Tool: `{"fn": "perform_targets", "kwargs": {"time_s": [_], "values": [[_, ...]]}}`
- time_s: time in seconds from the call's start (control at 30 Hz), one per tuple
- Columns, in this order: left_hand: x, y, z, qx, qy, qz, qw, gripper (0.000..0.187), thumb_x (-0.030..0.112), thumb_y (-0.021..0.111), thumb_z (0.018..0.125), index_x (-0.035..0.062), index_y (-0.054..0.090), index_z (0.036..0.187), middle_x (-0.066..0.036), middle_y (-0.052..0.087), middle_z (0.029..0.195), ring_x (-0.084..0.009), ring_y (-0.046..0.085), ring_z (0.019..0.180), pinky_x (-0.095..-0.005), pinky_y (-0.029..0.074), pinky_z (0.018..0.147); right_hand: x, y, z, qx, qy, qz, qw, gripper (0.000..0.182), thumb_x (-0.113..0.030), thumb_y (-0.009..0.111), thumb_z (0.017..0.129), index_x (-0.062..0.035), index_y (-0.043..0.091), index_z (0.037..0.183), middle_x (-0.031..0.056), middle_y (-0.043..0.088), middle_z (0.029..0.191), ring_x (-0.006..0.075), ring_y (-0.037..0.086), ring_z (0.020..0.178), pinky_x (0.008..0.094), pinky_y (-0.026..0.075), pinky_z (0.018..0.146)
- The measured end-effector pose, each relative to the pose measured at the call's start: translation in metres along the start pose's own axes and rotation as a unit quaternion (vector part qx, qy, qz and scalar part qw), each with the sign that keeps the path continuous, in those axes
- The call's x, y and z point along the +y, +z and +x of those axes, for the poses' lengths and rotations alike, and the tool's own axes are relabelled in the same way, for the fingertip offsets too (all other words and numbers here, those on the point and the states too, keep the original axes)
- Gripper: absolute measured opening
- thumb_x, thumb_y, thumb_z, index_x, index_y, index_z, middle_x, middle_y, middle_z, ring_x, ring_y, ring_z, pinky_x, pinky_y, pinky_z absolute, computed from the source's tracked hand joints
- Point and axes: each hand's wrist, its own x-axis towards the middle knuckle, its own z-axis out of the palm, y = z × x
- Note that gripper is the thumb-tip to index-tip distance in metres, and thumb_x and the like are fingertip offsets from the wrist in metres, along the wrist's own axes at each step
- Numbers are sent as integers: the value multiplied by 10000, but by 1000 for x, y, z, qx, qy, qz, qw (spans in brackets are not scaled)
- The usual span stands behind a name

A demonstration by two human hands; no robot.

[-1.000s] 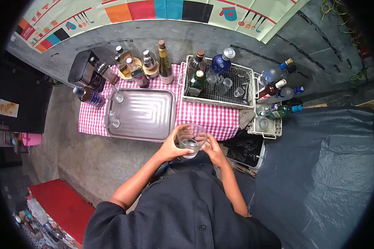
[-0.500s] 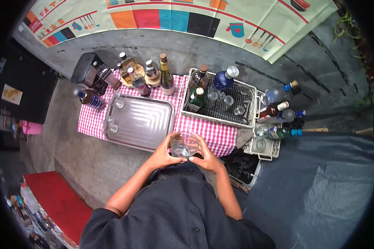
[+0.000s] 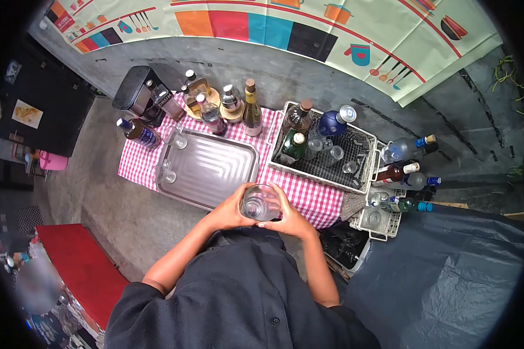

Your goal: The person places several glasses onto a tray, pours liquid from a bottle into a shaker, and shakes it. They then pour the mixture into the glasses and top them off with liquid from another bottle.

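Clear glass (image 3: 257, 203) sits clamped between the left hand (image 3: 228, 213) and the right hand (image 3: 295, 222), in front of the dark shirt (image 3: 239, 296); each grip closes on one side, and some fingers show only dimly through the see-through wall, so any contents are hard to make out. Black rounding cuts off every corner of the view, and a grey blur (image 3: 38, 285) covers something at lower left. Pale letters run along the square bottle (image 3: 167, 103), too small to read surely, and the blue label (image 3: 148, 137) beside it cannot be read. Brownish, ribbed and round-cornered, the tray (image 3: 212, 168) lies on a pink-and-white checked cloth (image 3: 303, 195), two small glasses (image 3: 181, 140) at its left end. Whitish wire forms the basket (image 3: 320, 176), its mesh floor partly hidden by a green bottle (image 3: 293, 148) and a rounded blue bottle (image 3: 332, 123). Wrinkled dark sheeting (image 3: 425, 273) spreads at right; a creased poster (image 3: 372, 35) shows printed utensils against rough grey wall (image 3: 262, 64).
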Motion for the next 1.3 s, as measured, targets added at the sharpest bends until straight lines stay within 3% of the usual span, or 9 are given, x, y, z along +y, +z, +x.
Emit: {"fn": "perform_targets", "kwargs": {"time_s": [0.07,0.1,0.4,0.6,0.7,0.8,0.97,1.03,1.3], "values": [[0,-17,0,-24,-15,20,999,989,258,867,617,19,326,1409,-181,508,1340,-281,486,1279,-389,393,1066,-3,12,13,9,29,-29,999,1139,-151,869,684,-126,94,1518,173,318,1493,304,406,1341,446,375,1087],[-4,-26,0,-28,-12,20,999,989,258,867,617,19,326,1409,-181,508,1340,-281,486,1279,-389,393,1066,-1,17,22,10,21,-25,999,1148,-212,882,674,-118,96,1505,212,355,1457,350,400,1344,461,368,1098],[-66,-124,-2,-72,37,85,993,952,178,827,646,26,302,1425,-230,433,1398,-350,424,1322,-408,346,1113,26,101,104,136,19,-72,988,1125,-143,893,637,-101,153,1483,193,408,1411,315,443,1310,434,435,1049],[-83,-194,-9,-58,59,180,980,775,130,783,707,22,393,1368,-204,490,1324,-372,455,1268,-416,367,1075,45,136,160,208,53,-131,968,1072,-108,868,632,-84,201,1472,214,427,1397,322,452,1304,420,429,1058],[-92,-229,-20,-15,59,230,971,580,207,750,762,12,511,1253,-173,532,1246,-362,492,1205,-427,394,1019,51,147,184,263,51,-221,938,1063,-74,855,618,-66,217,1467,222,420,1400,338,427,1319,388,391,1081],[-102,-258,-30,16,43,242,969,550,206,754,766,21,523,1229,-181,549,1206,-369,501,1178,-438,397,998,75,151,206,298,33,-191,935,1055,-66,850,623,-62,216,1467,219,409,1408,325,422,1320,385,393,1079],[-139,-285,-45,8,-40,299,953,620,227,768,755,-20,511,1262,-198,542,1238,-368,496,1196,-435,397,1012,104,157,231,326,22,-168,930,1066,-36,836,640,-66,177,1478,227,364,1418,333,396,1328,383,392,1082],[-144,-287,-50,2,-51,300,953,641,233,778,744,-21,508,1268,-201,538,1243,-371,492,1200,-437,397,1016,106,162,237,338,20,-168,926,1070,-61,830,633,-47,164,1470,247,363,1401,375,376,1334,410,344,1106],[-167,-287,-60,-31,-88,286,954,714,214,801,713,-27,475,1300,-219,517,1259,-377,482,1221,-413,399,1030,136,170,246,350,37,-161,922,1095,-74,839,641,-51,133,1478,252,335,1428,381,358,1348,412,325,1120]]}}
